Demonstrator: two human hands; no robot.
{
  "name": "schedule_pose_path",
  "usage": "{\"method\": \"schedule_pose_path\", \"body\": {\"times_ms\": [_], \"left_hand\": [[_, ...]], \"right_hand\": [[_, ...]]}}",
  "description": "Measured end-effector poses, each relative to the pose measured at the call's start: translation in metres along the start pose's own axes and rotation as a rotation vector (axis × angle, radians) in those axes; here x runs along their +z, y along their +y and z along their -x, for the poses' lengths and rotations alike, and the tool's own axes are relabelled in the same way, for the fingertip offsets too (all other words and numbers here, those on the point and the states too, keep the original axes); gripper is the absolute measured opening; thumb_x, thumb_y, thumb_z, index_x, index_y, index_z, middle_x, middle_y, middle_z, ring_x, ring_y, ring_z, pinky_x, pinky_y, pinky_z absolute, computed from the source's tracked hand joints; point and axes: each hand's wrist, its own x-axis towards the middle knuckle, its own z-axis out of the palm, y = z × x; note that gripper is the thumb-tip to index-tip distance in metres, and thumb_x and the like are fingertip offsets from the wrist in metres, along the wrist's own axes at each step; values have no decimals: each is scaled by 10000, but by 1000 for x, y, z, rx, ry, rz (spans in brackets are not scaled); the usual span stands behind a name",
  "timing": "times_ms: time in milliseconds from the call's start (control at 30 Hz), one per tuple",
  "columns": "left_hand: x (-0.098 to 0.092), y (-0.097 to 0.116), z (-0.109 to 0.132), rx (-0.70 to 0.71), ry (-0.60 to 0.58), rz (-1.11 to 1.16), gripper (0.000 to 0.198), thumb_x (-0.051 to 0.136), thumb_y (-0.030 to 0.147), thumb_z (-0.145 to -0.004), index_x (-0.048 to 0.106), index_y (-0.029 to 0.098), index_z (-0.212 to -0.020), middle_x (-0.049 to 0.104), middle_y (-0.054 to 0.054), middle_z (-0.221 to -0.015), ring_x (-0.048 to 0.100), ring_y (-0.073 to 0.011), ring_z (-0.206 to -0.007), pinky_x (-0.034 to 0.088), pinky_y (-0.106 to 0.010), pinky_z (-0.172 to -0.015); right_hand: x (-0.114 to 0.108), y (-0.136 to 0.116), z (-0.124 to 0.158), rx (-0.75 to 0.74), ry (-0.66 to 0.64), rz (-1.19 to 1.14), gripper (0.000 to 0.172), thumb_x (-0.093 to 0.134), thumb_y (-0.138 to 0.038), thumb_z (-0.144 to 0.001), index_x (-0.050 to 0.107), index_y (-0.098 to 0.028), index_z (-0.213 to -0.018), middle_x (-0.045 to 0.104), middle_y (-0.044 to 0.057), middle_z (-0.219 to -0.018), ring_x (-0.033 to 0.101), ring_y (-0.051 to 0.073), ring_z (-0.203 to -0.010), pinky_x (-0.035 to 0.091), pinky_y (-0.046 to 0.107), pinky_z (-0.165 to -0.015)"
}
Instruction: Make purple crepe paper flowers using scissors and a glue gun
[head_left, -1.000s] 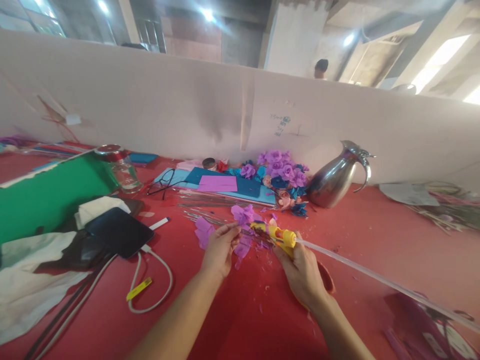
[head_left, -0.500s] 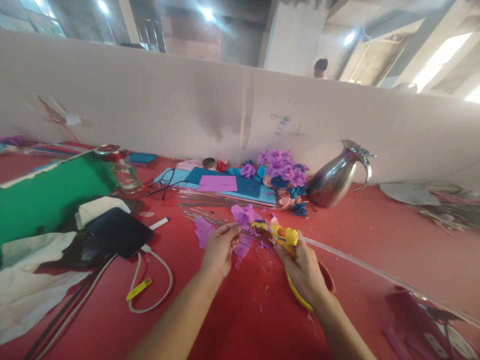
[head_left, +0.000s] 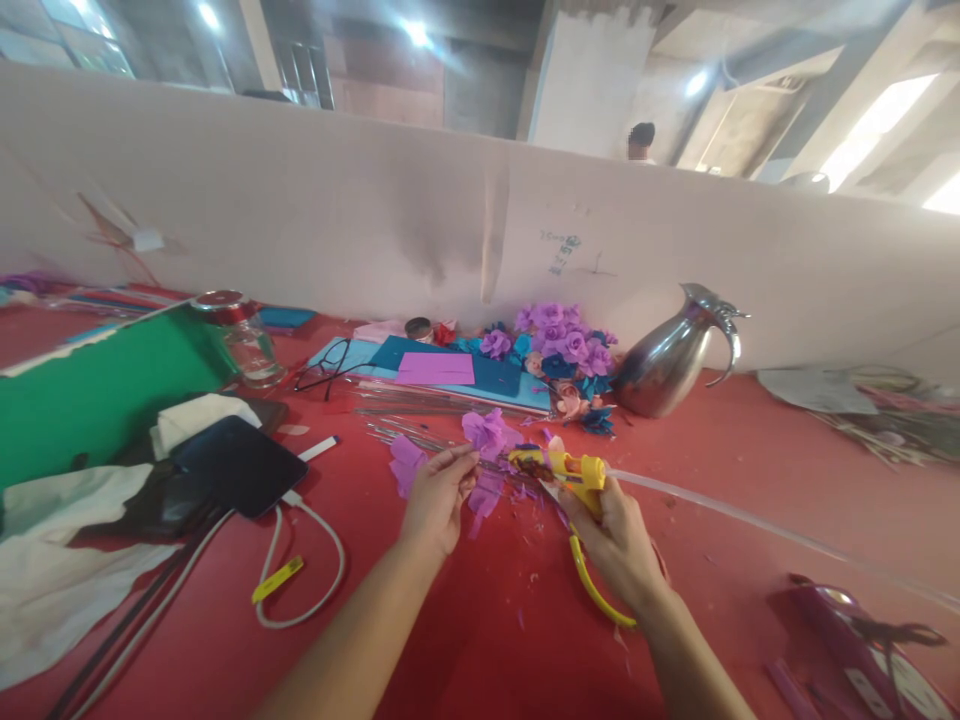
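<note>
My left hand is closed in a pinch on a purple paper flower, whose petals spread above the fingertips. Loose purple petals lie beside that hand. Wrapped in my right hand is a yellow glue gun, its brown-stained nozzle pointing left, a short way from the flower. A long clear glue stick runs out of its back to the right. Under my right hand, a yellow curved handle lies on the table, partly hidden.
Finished paper roses sit at the back beside paper sheets and thin wires. A steel jug stands right of them. A glass jar, phone and white cable are left; a maroon device is front right.
My right hand has drawn the glue gun slightly to the right, away from the flower. My left hand stays almost still with the flower in its pinch.
</note>
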Motion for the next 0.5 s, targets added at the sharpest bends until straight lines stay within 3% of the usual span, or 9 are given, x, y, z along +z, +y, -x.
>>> {"method": "schedule_pose_path", "body": {"times_ms": [133,267,367,500], "left_hand": [[0,2,0,12,3,5,218,807,100,-428,688,100,-611,615,-2,-527,523,-56,-478,342,-147,-446],[-1,2,0,12,-18,-3,231,820,118,-430,696,104,-625,619,-5,-530,544,-65,-510,342,-140,-451],[0,3,2,1,-59,0,232,826,132,-441,700,100,-633,618,-7,-537,540,-61,-522,343,-134,-450],[1,4,5,-9,-134,21,239,840,144,-442,697,94,-627,621,-10,-553,536,-53,-524,348,-126,-449]], "right_hand": [[-10,14,-9,105,8,-173,285,550,-481,-837,514,-202,-794,499,-55,-542,455,123,-477,334,236,-478],[-24,49,-28,382,77,-253,403,586,-572,-763,586,-171,-803,465,-61,-469,436,119,-428,315,234,-449],[-39,79,-40,529,103,-82,409,566,-573,-741,637,-171,-763,581,9,-512,545,167,-489,381,263,-498],[-59,92,-42,599,45,439,445,487,-573,-796,701,-183,-770,700,139,-757,647,283,-730,442,351,-624]]}}
